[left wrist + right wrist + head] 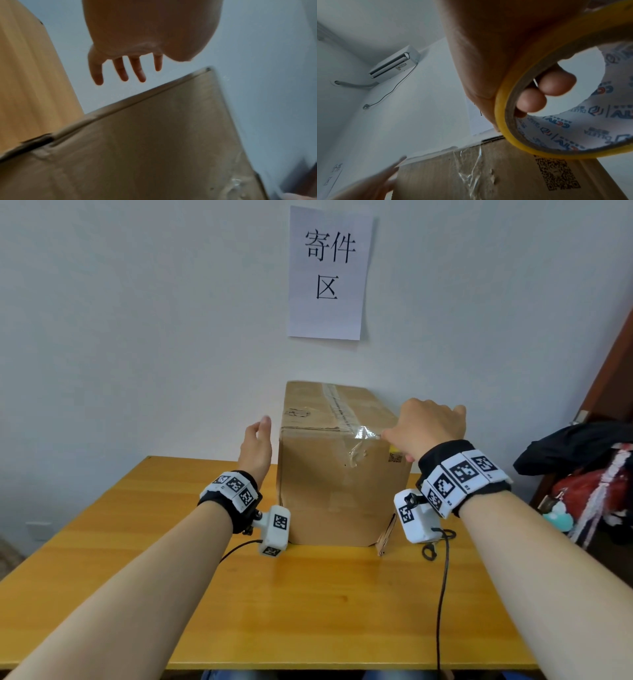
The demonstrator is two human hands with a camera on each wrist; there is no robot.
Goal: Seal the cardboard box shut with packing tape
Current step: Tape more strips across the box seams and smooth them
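A closed cardboard box (pixel 342 484) stands on the yellow wooden table (pixel 308 604) against the wall. Clear tape (pixel 337 409) runs along its top seam and crumples down over the near top edge onto the front face (pixel 471 175). My right hand (pixel 428 429) hovers at the box's near right top corner and grips a yellow-edged roll of packing tape (pixel 530 108), fingers (pixel 556 83) hooked through its core. My left hand (pixel 257 440) is beside the box's left side, fingers (pixel 120 70) straight and apart, holding nothing and just off the cardboard (pixel 154 148).
A paper sign (pixel 329 272) hangs on the wall above the box. A loose cardboard flap (pixel 387 535) sticks out at the box's bottom right. Dark and red clothing (pixel 589 474) is piled to the right of the table. A cable (pixel 442 594) trails over the table's front.
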